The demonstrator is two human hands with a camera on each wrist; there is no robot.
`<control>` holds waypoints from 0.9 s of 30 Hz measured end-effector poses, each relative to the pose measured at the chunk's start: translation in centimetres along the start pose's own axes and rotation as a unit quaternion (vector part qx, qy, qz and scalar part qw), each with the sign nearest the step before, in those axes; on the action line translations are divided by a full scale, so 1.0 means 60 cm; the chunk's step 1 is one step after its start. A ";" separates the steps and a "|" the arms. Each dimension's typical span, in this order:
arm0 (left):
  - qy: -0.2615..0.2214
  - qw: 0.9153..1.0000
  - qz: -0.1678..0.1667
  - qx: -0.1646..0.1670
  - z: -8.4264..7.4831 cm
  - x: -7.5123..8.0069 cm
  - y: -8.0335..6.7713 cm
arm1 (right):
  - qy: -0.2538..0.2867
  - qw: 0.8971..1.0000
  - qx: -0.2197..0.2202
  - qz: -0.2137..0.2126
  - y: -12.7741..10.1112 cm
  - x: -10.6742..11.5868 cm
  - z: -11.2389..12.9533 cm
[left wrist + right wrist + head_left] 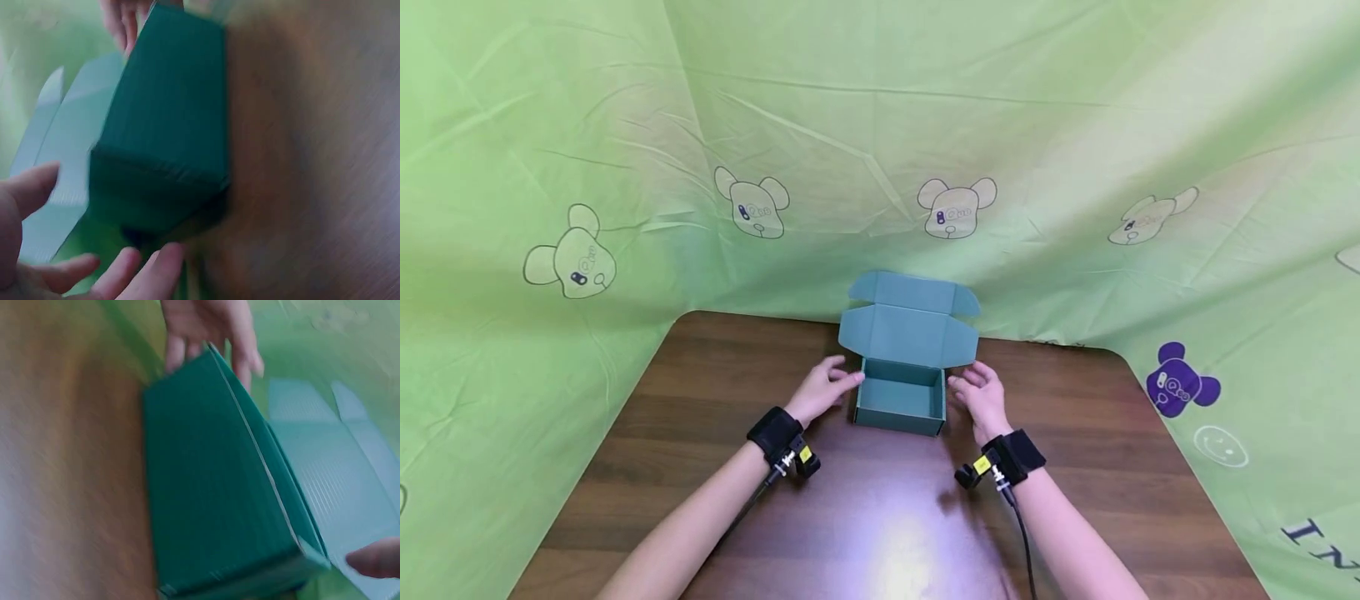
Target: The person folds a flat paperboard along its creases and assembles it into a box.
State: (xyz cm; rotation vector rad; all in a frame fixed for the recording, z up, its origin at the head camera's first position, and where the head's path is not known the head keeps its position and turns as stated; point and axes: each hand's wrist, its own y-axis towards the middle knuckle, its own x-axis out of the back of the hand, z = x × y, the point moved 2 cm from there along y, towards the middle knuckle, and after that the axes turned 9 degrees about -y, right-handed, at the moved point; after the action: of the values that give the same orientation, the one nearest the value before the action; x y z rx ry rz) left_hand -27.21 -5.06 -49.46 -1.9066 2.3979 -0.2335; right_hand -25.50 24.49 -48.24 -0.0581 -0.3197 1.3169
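A small teal cardboard box (901, 404) stands open on the brown wooden table (880, 525), its lid (908, 333) raised at the back. My left hand (827, 387) is at the box's left wall, fingers relaxed and spread, fingertips at its top corner. My right hand (981, 396) hovers just off the right wall, fingers loosely curved and holding nothing. The left wrist view shows the box (169, 125) close up, with my left hand's fingers (25, 194) spread beside it. In the right wrist view the box (206, 481) fills the middle, and one right fingertip (375, 559) shows near the lid.
Green cloth (925, 125) printed with cartoon bear heads hangs behind the table and drapes down both sides. Bare wood lies between the box and the table's near edge. Both wrists wear black straps with small cameras.
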 end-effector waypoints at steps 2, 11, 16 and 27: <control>-0.011 1.000 -0.023 -0.010 -0.012 0.016 0.012 | 0.027 0.999 0.013 -0.015 0.016 0.012 0.008; -0.088 0.990 -0.061 -0.088 -0.073 0.048 0.065 | 0.063 0.994 0.067 -0.065 0.055 0.037 0.042; -0.107 0.988 -0.079 -0.078 -0.084 0.049 0.068 | 0.069 0.991 0.078 -0.079 0.050 0.038 0.041; -0.167 0.985 -0.025 -0.024 -0.091 0.042 0.047 | 0.070 0.988 0.130 -0.055 0.019 0.040 0.051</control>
State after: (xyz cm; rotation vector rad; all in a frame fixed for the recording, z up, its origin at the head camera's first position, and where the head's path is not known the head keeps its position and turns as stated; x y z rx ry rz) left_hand -31.30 -6.47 -44.40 -1.8528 2.1560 0.1339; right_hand -26.85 26.64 -45.09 0.0856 -0.0296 1.2276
